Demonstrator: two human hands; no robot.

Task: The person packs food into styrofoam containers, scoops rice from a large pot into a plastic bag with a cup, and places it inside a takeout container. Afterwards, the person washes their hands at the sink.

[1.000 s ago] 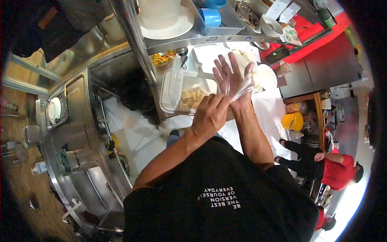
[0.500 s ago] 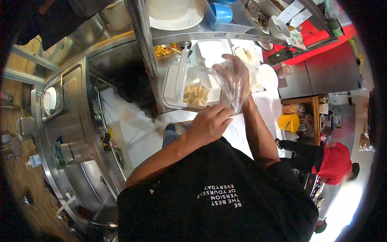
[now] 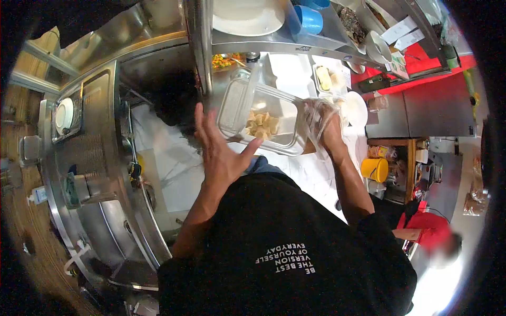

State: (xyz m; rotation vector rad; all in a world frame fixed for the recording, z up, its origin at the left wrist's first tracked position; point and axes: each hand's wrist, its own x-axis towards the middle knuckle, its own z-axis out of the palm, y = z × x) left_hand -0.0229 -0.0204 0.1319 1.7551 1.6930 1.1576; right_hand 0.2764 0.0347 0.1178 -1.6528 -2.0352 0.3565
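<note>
My left hand (image 3: 219, 152) is bare, its fingers spread, beside the left front corner of a clear plastic container (image 3: 287, 147). Its thumb reaches the container's near edge. Pale folded pieces of food (image 3: 262, 125) lie inside, and a translucent lid (image 3: 237, 105) stands raised at the left side. My right hand (image 3: 324, 124) wears a loose, crinkled clear plastic glove and is at the container's right rim. The glove and blur hide how its fingers are set. Behind the container are a white tray (image 3: 290, 73) and a smaller tray with pale food (image 3: 329, 79).
A metal shelf (image 3: 274, 45) with a white plate and blue cups (image 3: 308, 20) crosses above the work surface. A metal post (image 3: 199, 47) stands at its left. The sink counter (image 3: 97, 142) is further left. Right are a yellow bucket (image 3: 374, 169) and a person in red (image 3: 428, 229).
My hands have moved apart: the left went left and opened beside the container, the right came down to its right rim. The plastic glove now covers my right hand. The view has shifted slightly.
</note>
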